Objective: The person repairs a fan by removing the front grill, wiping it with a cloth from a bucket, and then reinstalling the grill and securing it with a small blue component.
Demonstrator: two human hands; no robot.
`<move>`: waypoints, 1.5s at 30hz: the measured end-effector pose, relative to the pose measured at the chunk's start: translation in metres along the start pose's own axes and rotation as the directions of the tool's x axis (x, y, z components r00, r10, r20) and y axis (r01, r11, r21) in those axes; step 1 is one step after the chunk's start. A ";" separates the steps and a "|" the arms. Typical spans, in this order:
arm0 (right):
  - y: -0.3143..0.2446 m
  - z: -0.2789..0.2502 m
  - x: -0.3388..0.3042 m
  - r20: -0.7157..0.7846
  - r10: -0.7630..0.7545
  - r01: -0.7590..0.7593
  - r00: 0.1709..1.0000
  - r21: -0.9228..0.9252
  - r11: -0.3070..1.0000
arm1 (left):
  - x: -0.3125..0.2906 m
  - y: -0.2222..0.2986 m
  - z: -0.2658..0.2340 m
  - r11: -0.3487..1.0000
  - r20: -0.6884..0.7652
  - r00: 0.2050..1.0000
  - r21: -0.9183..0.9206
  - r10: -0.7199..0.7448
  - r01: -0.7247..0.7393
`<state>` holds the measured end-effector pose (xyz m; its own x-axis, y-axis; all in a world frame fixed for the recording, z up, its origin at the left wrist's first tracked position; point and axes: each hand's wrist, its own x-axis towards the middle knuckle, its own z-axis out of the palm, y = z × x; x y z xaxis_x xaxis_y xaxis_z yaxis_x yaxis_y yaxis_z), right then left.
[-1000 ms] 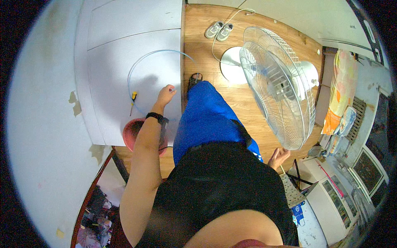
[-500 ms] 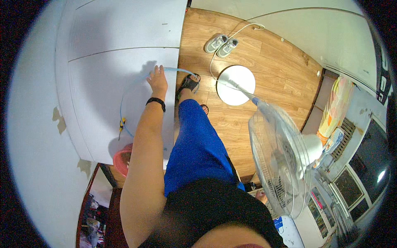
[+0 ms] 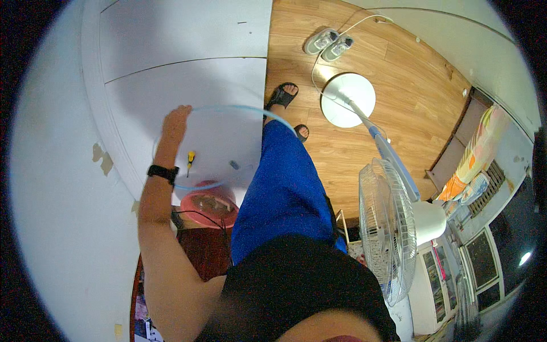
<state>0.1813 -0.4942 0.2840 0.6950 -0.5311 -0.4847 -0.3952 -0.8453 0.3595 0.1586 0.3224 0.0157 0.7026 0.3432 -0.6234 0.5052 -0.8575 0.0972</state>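
Observation:
My left hand (image 3: 177, 122) is closed on the far left part of a thin, light-blue hoop (image 3: 239, 109), held over a white tabletop. The hoop curves over the table's edge toward my leg. Below it on the table are a yellow-and-black screwdriver (image 3: 191, 162) and a small grey piece (image 3: 234, 165). To my right stands a fan (image 3: 390, 228) with a clear wire cage and a white round base (image 3: 348, 100). Only a sliver of my right hand (image 3: 362, 260) shows behind the cage's near-left edge; its fingers are hidden.
A pink basin (image 3: 211, 208) is beside the table's near end, with a dark cable across it. Grey shoes (image 3: 329, 44) and a white cord lie on the wooden floor (image 3: 399, 80). Patterned cloth bundles (image 3: 473, 154) are at the right.
My left hand has moved left and nearer with the hoop, now showing more of it. The view has shifted, so the table, basin and fan appear further right.

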 end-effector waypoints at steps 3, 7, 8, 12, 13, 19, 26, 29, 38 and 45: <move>-0.006 -0.010 -0.001 0.009 -0.013 0.013 1.000 -0.008 1.000 | 0.003 -0.066 -0.063 1.000 -0.111 0.994 0.010 -0.018 0.019; -0.016 -0.018 0.000 -0.003 -0.028 0.028 1.000 -0.005 1.000 | 0.049 -0.178 -0.132 0.990 -0.253 0.959 0.013 -0.130 0.138; -0.020 -0.019 0.000 0.005 -0.031 0.031 1.000 0.002 1.000 | 0.057 -0.202 -0.158 0.989 -0.261 0.956 0.029 -0.131 0.144; -0.030 -0.021 0.011 -0.004 -0.047 0.047 0.999 0.018 0.999 | 0.080 -0.329 -0.153 0.900 -0.489 0.828 0.174 -0.274 0.400; -0.032 -0.016 0.000 -0.011 -0.033 0.033 0.999 0.025 0.999 | 0.093 -0.303 -0.160 0.736 -0.436 0.749 0.243 -0.500 0.632; -0.040 -0.006 0.005 -0.001 -0.042 0.042 0.999 0.074 0.996 | 0.133 -0.236 -0.086 0.901 -0.631 0.751 0.190 -0.193 0.391; -0.044 0.027 -0.010 0.001 -0.014 0.013 1.000 0.216 0.976 | 0.106 0.093 -0.082 0.982 -0.290 0.957 -0.172 0.029 -0.082; -0.049 0.042 -0.017 -0.015 0.002 0.002 1.000 0.308 0.951 | 0.063 0.214 -0.092 0.790 -0.275 0.877 -0.386 0.395 -0.477; -0.090 0.109 0.002 -0.116 0.050 0.036 0.992 0.640 0.768 | 0.045 0.396 -0.103 0.441 -0.022 0.480 -0.359 0.877 -0.822; -0.127 0.121 0.027 -0.226 0.126 0.120 0.966 0.821 0.558 | 0.131 0.432 -0.047 0.166 -0.107 0.288 -0.608 0.952 -0.776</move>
<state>0.1771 -0.4084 0.1292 0.7575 -0.6060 -0.2428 -0.6306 -0.5829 -0.5124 0.4925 0.0149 0.0131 0.7365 -0.6764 -0.0040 -0.1562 -0.1758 0.9720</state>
